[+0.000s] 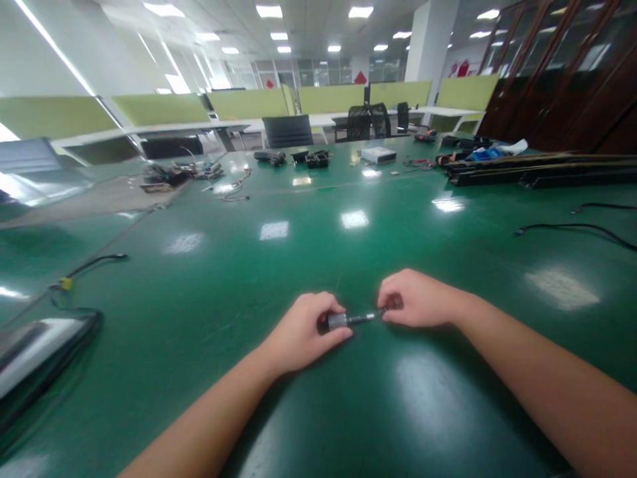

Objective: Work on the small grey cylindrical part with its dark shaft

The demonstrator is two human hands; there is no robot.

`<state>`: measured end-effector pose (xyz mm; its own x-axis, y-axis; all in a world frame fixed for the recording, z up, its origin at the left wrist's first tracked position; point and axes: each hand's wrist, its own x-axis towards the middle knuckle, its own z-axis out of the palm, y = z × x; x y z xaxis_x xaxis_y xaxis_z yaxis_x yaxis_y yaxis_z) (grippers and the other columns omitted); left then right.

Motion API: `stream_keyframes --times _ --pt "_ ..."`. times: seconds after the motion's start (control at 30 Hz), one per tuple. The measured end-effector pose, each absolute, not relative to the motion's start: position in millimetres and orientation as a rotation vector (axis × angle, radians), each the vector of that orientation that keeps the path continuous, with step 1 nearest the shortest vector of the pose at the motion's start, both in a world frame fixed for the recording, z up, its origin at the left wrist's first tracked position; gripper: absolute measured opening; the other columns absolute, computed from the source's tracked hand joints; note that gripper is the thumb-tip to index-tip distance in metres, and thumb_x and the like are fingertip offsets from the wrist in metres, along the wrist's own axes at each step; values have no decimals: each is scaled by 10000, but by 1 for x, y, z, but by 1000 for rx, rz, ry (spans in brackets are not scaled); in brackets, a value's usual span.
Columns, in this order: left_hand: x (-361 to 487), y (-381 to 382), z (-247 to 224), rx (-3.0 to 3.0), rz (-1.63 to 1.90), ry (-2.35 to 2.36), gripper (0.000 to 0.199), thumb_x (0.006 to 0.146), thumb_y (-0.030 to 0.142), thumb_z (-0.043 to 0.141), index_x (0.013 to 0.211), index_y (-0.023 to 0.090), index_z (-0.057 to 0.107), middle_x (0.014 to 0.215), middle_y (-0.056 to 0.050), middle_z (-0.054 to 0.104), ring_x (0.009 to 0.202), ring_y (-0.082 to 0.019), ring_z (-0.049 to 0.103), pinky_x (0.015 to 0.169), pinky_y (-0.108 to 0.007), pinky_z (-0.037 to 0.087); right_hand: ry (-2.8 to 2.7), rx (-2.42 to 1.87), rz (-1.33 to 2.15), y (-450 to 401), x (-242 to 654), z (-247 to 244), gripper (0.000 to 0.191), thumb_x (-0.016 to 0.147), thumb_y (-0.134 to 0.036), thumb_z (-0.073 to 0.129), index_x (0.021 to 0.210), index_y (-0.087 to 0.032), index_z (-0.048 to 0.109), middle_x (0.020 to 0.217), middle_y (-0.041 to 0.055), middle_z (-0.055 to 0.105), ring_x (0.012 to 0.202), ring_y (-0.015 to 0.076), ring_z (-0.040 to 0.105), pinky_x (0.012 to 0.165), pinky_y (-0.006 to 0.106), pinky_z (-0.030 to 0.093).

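My left hand point(306, 330) is closed around what looks like a small screwdriver point(339, 321), with a dark grip and a grey, clear-looking collar. Its dark shaft points right and ends in a bright silver tip. Just off that tip, my right hand point(415, 299) pinches a tiny dark piece point(382, 311), mostly covered by the thumb and fingertips. Whether tip and piece touch is too small to tell. Both hands are low over the green tabletop point(318, 259).
A white box point(378, 155) and black parts point(311, 159) lie at the far side. Long dark rails point(542, 170) are stacked at the far right, with black cables point(572, 226) nearer. On the left are a tangle of parts point(174, 174) and a flat device point(37, 348) with a cable.
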<state>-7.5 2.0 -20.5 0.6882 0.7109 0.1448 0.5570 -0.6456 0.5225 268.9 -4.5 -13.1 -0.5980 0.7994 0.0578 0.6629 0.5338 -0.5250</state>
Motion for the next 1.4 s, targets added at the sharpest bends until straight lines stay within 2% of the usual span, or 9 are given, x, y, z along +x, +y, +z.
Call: stream_keyframes --times 0.33,0.47,0.67,0.8,0.9,1.0,1.4 --pt "-4 3 -18 2460 478 984 260 855 430 711 947 195 648 867 -19 656 789 -184 579 749 -308 426 -2413 -1163 778 -6 265 -17 93 770 -215 732 850 -174 759 759 8 690 663 124 598 612 234 434" --pt "-1 3 -20 2467 473 998 243 844 407 723 943 198 650 852 -18 649 780 -186 573 734 -303 421 -2364 -1103 773 -7 247 -24 116 800 -257 736 865 -164 760 799 27 695 704 136 609 651 247 441" --pt "3 5 -22 2433 497 1020 246 777 336 779 946 201 661 882 -20 662 822 -200 596 754 -305 433 -2319 -1019 727 -7 231 -32 149 773 -181 725 918 -164 754 820 25 684 717 136 602 670 245 436" --pt "6 7 -22 2439 481 1005 340 736 348 813 1010 213 663 937 -22 681 862 -211 613 780 -314 443 -2303 -1029 742 -7 237 -34 208 772 -141 705 973 -166 752 845 26 689 727 137 604 687 245 443" --pt "7 7 -21 2449 473 977 333 789 410 767 1035 213 658 956 -32 683 876 -214 615 799 -326 446 -2320 -1021 720 -7 239 -36 203 790 -156 702 987 -169 753 874 32 701 761 145 613 717 254 445" --pt "6 8 -21 2439 472 955 242 866 392 689 1023 211 657 943 -33 680 860 -201 611 782 -318 445 -2327 -1026 711 -7 238 -36 194 806 -168 695 992 -169 749 881 36 703 765 145 612 715 253 443" --pt "5 10 -26 2390 501 974 210 817 335 742 943 198 647 912 -29 673 831 -193 608 736 -297 452 -2358 -1013 659 -7 238 -37 162 800 -162 696 957 -179 735 851 22 686 761 145 597 714 255 432"
